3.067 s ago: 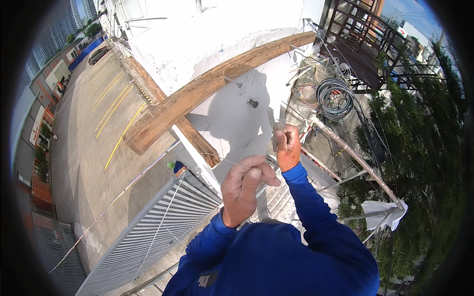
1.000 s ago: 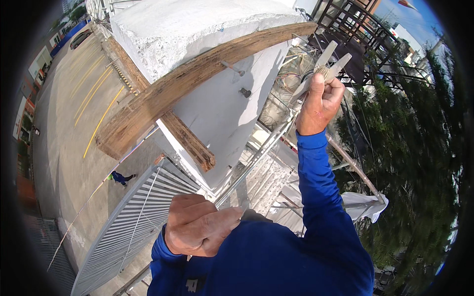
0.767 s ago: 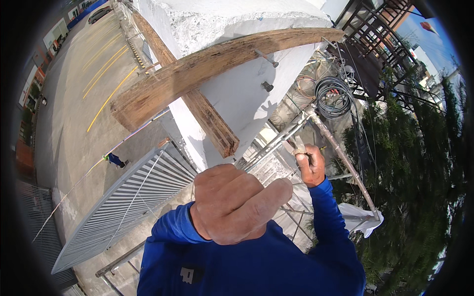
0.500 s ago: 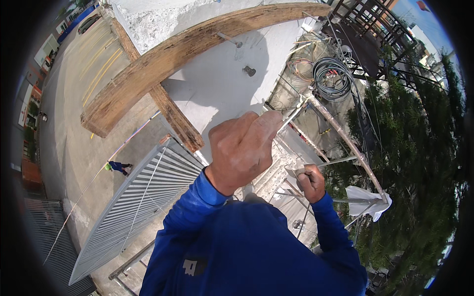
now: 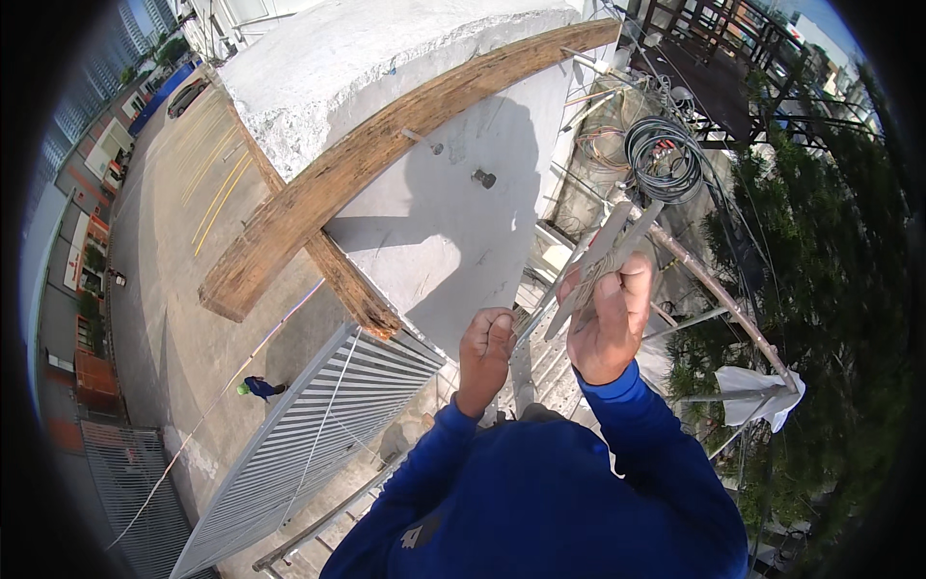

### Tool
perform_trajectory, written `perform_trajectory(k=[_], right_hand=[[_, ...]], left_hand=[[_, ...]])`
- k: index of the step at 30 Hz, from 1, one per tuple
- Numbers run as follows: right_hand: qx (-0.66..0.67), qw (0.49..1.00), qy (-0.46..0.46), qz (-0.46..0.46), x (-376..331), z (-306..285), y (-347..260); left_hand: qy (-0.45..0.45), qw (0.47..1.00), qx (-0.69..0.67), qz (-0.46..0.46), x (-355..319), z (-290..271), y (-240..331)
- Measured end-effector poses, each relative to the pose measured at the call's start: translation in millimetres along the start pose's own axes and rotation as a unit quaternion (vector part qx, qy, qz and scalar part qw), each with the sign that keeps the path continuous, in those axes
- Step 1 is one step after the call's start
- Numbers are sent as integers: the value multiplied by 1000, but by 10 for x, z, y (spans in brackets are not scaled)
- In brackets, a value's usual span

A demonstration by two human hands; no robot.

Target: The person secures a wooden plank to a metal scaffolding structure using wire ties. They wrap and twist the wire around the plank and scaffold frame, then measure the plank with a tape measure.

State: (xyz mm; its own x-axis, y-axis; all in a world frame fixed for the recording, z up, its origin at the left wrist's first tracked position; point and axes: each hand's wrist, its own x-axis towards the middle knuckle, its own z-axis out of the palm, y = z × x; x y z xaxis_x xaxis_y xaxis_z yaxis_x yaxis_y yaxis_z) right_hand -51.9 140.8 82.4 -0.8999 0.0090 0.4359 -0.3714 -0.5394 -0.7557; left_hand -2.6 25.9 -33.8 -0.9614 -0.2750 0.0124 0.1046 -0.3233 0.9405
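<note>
My right hand (image 5: 612,318) is raised, its fingers closed on a string winder (image 5: 627,236) made of flat grey strips with pale string (image 5: 590,280) wound round the middle. To its left and a little lower, my left hand (image 5: 485,357) is closed, thumb pressed against the fingers. Whatever it pinches, perhaps string, is too small to make out. Beyond both hands stands a white plastered wall face (image 5: 473,241), with my shadow on it and a dark round stub (image 5: 483,179) sticking out. A long wooden beam (image 5: 386,154) lies across its upper edge.
A shorter timber (image 5: 352,285) crosses under the beam. A slatted metal panel (image 5: 318,415) stands at left, high above a paved yard (image 5: 164,338) where a person in a green helmet (image 5: 260,388) is. Scaffold pipes (image 5: 719,285), coiled cable (image 5: 664,159) and trees (image 5: 810,289) lie to the right.
My left hand has dropped down and back from in front of the wall. My right hand has risen and moved forward, bringing the string winder into fuller view. The whole view has shifted slightly.
</note>
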Motion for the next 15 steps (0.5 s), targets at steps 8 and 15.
perform_trajectory(k=[8,15], right_hand=[[-47,995,84,-32,509,167,257],[126,964,32,234,680,-712,216]], left_hand=[[-88,973,160,139,-365,-22,359],[-163,902,293,273,-227,14,1033]])
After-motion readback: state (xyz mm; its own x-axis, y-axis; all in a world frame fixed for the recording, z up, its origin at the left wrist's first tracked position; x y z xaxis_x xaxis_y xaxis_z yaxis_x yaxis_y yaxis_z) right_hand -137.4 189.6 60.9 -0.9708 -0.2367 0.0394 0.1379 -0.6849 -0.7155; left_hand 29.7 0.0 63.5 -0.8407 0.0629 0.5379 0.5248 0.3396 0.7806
